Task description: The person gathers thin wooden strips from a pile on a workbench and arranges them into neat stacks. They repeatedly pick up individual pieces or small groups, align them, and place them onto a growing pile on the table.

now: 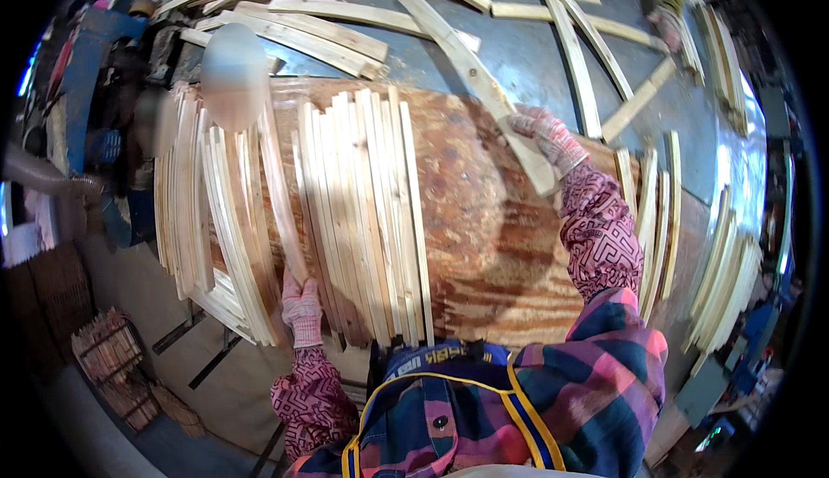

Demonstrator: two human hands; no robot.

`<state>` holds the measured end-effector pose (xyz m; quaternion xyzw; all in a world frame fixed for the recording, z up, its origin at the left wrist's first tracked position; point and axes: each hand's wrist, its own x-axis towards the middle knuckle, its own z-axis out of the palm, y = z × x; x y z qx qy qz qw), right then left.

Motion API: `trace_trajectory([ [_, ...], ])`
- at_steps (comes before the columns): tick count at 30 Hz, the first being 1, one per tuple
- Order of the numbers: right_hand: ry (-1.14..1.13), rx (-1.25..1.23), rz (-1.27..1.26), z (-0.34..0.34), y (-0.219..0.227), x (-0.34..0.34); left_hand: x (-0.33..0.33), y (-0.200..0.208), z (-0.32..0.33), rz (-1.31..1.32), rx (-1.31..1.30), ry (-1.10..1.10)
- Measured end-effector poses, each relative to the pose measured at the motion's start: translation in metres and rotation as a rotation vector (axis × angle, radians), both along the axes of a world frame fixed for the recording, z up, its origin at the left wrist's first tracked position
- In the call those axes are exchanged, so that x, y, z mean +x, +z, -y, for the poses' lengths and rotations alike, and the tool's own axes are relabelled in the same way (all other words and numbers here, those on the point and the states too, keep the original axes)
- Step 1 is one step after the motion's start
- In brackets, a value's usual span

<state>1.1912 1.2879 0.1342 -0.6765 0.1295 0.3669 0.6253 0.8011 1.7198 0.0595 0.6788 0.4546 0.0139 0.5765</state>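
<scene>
Right hand: gripping a board near its near end, slanting over the plywood table. Left hand: closed on a slat, beside a slat row. Risk: the one-ended hold could let the board twist.

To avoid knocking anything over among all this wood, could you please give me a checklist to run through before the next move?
1. Right hand on the wide board: ok, near its closer end.
2. Left hand on the narrow strip: ok, fingers at its near end.
3. Both hands gloved: ok.
4. Middle stack of strips squared up: not ok, the far ends are staggered.
5. Co-worker's hand apart from the wide board: ok, off at upper right.
6. Firmness of either grip: cannot tell.
</scene>
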Motion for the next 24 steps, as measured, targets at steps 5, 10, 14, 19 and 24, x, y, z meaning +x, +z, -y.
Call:
trace_trajectory([
  [5, -0.018, 0.629, -0.181, 0.000, -0.049, -0.115, -0.084, -0.046, -0.007, 0.007, 0.214, -0.179],
  [10, -0.192, 0.623, -0.336, -0.004, -0.045, -0.207, -0.035, 0.012, 0.017, -0.034, -0.003, -0.343],
  [14, -0.194, 0.592, -0.337, -0.025, -0.070, -0.270, -0.049, -0.001, 0.019, 0.041, -0.029, -0.407],
  [19, -0.158, 0.233, -0.216, -0.039, -0.068, -0.288, -0.027, 0.013, 0.033, -0.266, 0.437, -0.778],
  [24, -0.067, -0.112, 0.126, -0.033, -0.045, -0.266, -0.002, 0.005, 0.021, -0.595, 0.656, -0.910],
])
